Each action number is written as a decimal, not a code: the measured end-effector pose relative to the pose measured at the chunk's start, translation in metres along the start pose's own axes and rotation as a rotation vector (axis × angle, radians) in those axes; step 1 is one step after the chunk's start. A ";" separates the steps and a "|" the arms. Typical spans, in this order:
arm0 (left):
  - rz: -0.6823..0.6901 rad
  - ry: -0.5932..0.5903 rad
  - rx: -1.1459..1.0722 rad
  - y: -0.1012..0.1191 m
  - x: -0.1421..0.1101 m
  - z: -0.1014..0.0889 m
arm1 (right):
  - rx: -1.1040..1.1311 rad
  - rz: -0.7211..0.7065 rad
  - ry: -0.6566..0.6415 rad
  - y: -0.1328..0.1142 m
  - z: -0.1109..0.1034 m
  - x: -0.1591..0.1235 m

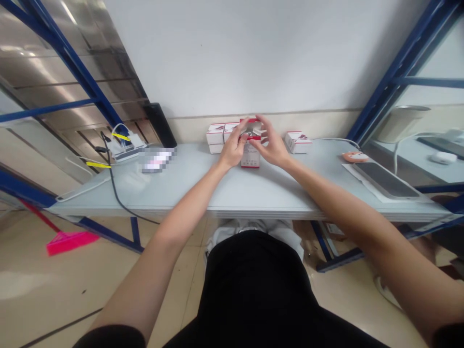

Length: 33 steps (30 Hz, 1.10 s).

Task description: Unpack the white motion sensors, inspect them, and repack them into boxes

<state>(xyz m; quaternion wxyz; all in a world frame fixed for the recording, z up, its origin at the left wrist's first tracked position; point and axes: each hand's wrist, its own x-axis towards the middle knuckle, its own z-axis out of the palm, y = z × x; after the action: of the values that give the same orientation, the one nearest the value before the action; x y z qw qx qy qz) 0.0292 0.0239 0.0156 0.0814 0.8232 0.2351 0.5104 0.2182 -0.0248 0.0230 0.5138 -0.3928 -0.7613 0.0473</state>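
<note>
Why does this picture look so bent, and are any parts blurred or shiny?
In the head view, wide-angle distortion tilts the blue frame and makes the right arm swell toward the lens; a pixelated patch hides something on the table; glare streaks the metal panel.

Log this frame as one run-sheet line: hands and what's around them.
left hand: on open red-and-white box | right hand: fingertips at box top | nearby: stacked boxes, lone box | surface: pale table
</note>
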 end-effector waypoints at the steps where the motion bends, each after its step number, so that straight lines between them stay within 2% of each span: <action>1: 0.015 -0.010 0.001 0.000 0.000 0.000 | -0.008 -0.001 -0.007 0.000 0.000 0.000; 6: -0.013 0.026 -0.028 -0.003 -0.001 0.003 | 0.029 -0.005 -0.003 0.007 0.002 0.001; 11: -0.086 -0.004 -0.025 -0.004 -0.002 0.002 | 0.023 0.001 -0.006 0.016 0.006 0.001; 17: -0.100 0.003 -0.018 0.003 -0.001 -0.004 | -0.021 0.000 0.003 0.012 0.007 -0.001; 26: 0.018 0.055 -0.053 0.005 -0.001 -0.004 | 0.028 -0.053 0.103 0.000 0.011 -0.001; 33: 0.019 0.048 -0.060 0.005 0.000 -0.003 | 0.073 -0.045 0.128 -0.005 0.011 0.001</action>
<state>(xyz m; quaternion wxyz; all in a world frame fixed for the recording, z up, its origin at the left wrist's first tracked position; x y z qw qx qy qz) 0.0281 0.0186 0.0186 0.0954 0.8100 0.2140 0.5376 0.2063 -0.0235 0.0211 0.5763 -0.3589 -0.7332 0.0381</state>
